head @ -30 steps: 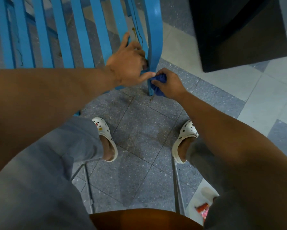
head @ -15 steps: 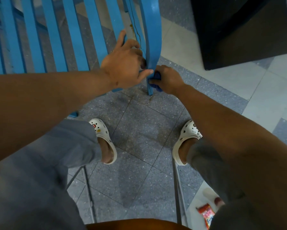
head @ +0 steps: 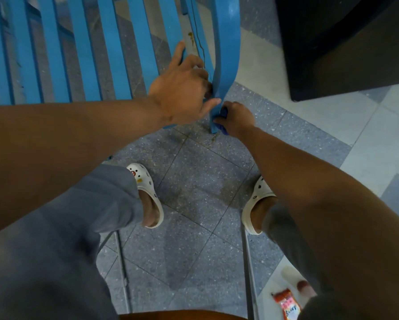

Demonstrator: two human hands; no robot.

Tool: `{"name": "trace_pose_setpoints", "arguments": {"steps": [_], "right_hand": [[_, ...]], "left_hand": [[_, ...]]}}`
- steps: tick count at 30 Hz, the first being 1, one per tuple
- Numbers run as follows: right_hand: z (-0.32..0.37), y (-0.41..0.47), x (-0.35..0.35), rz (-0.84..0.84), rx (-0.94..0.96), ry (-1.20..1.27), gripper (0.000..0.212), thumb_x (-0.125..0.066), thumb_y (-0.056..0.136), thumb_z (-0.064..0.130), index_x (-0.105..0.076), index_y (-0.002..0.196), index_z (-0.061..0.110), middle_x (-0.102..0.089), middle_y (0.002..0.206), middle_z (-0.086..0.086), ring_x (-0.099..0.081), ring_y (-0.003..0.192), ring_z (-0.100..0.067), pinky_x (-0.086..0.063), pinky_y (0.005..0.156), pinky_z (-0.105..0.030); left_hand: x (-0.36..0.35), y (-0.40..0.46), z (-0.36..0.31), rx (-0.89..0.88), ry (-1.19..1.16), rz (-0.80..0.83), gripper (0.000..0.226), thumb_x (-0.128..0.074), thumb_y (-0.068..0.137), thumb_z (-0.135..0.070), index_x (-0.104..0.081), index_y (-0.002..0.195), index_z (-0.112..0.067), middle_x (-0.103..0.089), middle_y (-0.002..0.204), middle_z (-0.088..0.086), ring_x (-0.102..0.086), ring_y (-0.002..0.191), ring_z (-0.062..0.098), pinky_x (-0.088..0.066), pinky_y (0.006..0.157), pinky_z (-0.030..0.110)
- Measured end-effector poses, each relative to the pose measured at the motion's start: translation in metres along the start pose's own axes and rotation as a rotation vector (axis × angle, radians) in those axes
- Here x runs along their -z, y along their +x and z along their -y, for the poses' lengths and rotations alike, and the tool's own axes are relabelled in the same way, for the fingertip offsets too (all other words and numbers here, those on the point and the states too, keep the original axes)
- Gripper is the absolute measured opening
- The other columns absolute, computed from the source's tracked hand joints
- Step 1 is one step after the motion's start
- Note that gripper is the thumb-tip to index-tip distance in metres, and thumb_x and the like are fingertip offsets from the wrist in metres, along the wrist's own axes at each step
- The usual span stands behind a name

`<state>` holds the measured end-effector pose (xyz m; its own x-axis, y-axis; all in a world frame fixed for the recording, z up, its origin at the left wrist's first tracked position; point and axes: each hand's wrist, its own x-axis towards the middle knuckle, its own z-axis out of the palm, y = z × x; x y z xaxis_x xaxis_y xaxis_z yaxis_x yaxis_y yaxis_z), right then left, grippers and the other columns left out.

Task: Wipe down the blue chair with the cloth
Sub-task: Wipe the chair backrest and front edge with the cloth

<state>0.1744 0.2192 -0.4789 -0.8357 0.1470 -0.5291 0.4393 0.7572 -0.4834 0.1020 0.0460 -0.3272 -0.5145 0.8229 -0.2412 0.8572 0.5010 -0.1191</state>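
Head view, cloth [head: 223,125] lower on chair leg [head: 225,65]

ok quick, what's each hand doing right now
Left hand: fingers curled round the blue chair frame, gripping it.
Right hand: gripping the dark blue cloth against the foot of the same frame piece.

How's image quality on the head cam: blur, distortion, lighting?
Head view: dim, cool light; wide-angle bends the blue chair frame; the black cabinet is nearly featureless; trousers at the bottom edge are soft; the cloth is mostly hidden by the right hand.
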Motion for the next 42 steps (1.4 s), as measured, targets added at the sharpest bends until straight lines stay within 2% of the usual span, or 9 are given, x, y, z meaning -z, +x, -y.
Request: {"name": "trace_pose_setpoints", "arguments": {"steps": [7,11,20,23,25,26,35,38,42], "right_hand": [[-0.012,-0.002,0.003,-0.064,0.146,0.161,0.02,-0.071,0.087,0.036,-0.068,0.096,0.018,-0.067,0.087,0.001,-0.066,0.072,-0.018,-0.048,0.058,-0.022],[-0.018,-0.004,-0.001,-0.122,0.239,0.136,0.021,-0.067,0.09,0.035,-0.067,0.099,0.016,-0.061,0.095,-0.001,-0.055,0.079,-0.02,-0.041,0.067,-0.03],[-0.014,0.013,-0.029,-0.036,-0.054,0.041,0.025,-0.073,0.087,0.041,-0.067,0.094,0.018,-0.07,0.094,-0.008,-0.068,0.082,-0.028,-0.059,0.075,-0.041],[-0.017,0.011,-0.028,-0.052,-0.009,0.105,0.022,-0.071,0.089,0.039,-0.069,0.095,0.019,-0.069,0.084,0.0,-0.069,0.074,-0.014,-0.056,0.065,-0.029],[-0.018,0.006,-0.021,-0.087,0.085,0.173,0.019,-0.073,0.09,0.035,-0.069,0.091,0.017,-0.06,0.071,0.014,-0.061,0.063,0.008,-0.039,0.052,-0.007],[-0.018,0.004,-0.017,-0.108,0.12,0.198,0.019,-0.073,0.09,0.034,-0.068,0.088,0.017,-0.056,0.068,0.017,-0.058,0.061,0.012,-0.036,0.049,-0.006],[-0.02,-0.029,-0.004,-0.188,0.028,0.342,0.014,-0.072,0.092,0.032,-0.063,0.087,0.022,-0.065,0.079,0.004,-0.059,0.067,-0.001,-0.042,0.057,-0.014],[-0.024,-0.04,-0.008,-0.205,-0.032,0.446,0.014,-0.071,0.093,0.024,-0.061,0.084,0.022,-0.062,0.073,0.011,-0.06,0.061,0.011,-0.037,0.049,-0.003],[-0.025,-0.043,-0.018,-0.141,-0.068,0.412,0.01,-0.07,0.094,0.026,-0.063,0.089,0.021,-0.063,0.08,0.006,-0.056,0.068,0.0,-0.038,0.054,-0.006]], "left_hand": [[0.005,0.0,0.0,-0.015,-0.009,0.045,0.067,-0.022,0.099,-0.065,-0.075,0.114,-0.027,-0.066,0.129,-0.001,-0.037,0.14,0.03,-0.005,0.122,0.063],[0.004,-0.001,0.0,-0.027,0.002,0.051,0.069,-0.018,0.099,-0.064,-0.073,0.119,-0.028,-0.065,0.131,-0.002,-0.035,0.141,0.028,-0.002,0.122,0.064],[0.001,-0.001,0.001,-0.046,0.028,0.039,0.064,-0.019,0.1,-0.063,-0.072,0.122,-0.035,-0.065,0.134,-0.008,-0.027,0.148,0.029,-0.001,0.121,0.065],[0.001,0.0,0.0,-0.042,0.023,0.04,0.064,-0.018,0.1,-0.062,-0.073,0.12,-0.036,-0.065,0.134,-0.006,-0.027,0.148,0.03,-0.001,0.122,0.065],[0.002,0.0,0.0,-0.041,0.024,0.036,0.066,-0.017,0.099,-0.062,-0.074,0.119,-0.035,-0.065,0.133,-0.004,-0.029,0.147,0.03,-0.001,0.122,0.065],[0.003,0.0,0.001,-0.037,0.024,0.037,0.067,-0.016,0.098,-0.062,-0.074,0.118,-0.035,-0.066,0.132,-0.003,-0.03,0.146,0.029,-0.002,0.122,0.065],[0.009,-0.001,0.001,-0.029,0.003,0.093,0.066,-0.021,0.099,-0.065,-0.078,0.108,-0.032,-0.067,0.129,-0.005,-0.036,0.141,0.027,-0.005,0.121,0.065],[0.009,-0.003,0.001,-0.029,-0.004,0.092,0.073,-0.016,0.098,-0.066,-0.079,0.102,-0.031,-0.068,0.127,-0.006,-0.036,0.141,0.028,-0.004,0.121,0.064],[0.008,-0.003,0.001,-0.034,0.017,0.087,0.076,-0.012,0.098,-0.066,-0.079,0.104,-0.031,-0.068,0.127,-0.007,-0.037,0.141,0.028,-0.004,0.121,0.065]]}}
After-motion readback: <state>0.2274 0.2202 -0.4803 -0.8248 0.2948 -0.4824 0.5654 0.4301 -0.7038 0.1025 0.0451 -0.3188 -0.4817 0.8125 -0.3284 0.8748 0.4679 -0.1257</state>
